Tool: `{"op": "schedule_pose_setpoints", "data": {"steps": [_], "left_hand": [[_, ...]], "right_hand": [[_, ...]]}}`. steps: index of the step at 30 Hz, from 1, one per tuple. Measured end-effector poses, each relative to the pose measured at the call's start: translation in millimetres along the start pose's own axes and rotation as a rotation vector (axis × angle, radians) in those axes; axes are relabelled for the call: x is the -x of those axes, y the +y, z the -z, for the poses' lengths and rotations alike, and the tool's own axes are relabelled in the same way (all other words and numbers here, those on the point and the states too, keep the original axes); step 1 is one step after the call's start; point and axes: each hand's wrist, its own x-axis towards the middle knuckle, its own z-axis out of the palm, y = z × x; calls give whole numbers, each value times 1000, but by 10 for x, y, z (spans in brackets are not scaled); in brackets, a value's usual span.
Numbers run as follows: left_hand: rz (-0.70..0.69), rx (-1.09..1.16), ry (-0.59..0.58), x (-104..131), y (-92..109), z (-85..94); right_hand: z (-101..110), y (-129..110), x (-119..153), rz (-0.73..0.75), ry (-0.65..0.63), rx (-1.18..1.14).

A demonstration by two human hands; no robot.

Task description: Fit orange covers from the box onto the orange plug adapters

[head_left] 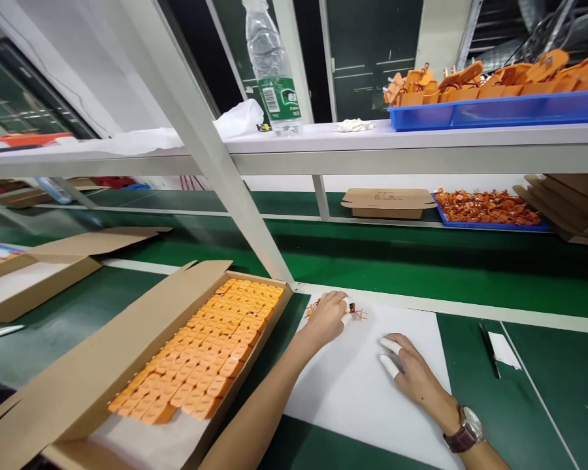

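My left hand [327, 318] reaches to the far edge of a white sheet [367, 385]. Its fingers curl down, pinched at a small orange and black part [357, 311] that pokes out beside the fingertips. More small orange bits [312, 307] show on that hand's other side, largely covered by it. Over the right half of the sheet is my right hand [414, 373], open and holding nothing, with white finger covers on the thumb and index finger and a watch [465, 429] on the wrist.
An open cardboard box [269, 333] of orange pieces in rows stands at left. A black pen-like tool [490, 350] lies right. Above are a shelf [396, 156], a water bottle [277, 72] and a blue tray [494, 112] of orange clips. A slanted post [210, 137] rises behind the box.
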Motion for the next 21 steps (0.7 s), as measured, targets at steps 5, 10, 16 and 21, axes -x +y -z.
{"op": "schedule_pose_setpoints", "data": {"steps": [5,10,16,21], "left_hand": [[-78,420,-106,235,496,-127],[46,950,-179,400,590,-397],[166,1387,-412,424,500,-521],[122,1205,-186,462,505,-559]], "right_hand": [[20,-77,-40,-180,129,-359],[140,-183,-115,-131,114,-573],[290,-339,-232,-108,-58,-658],[287,-417,-326,-105,-38,-474]]}}
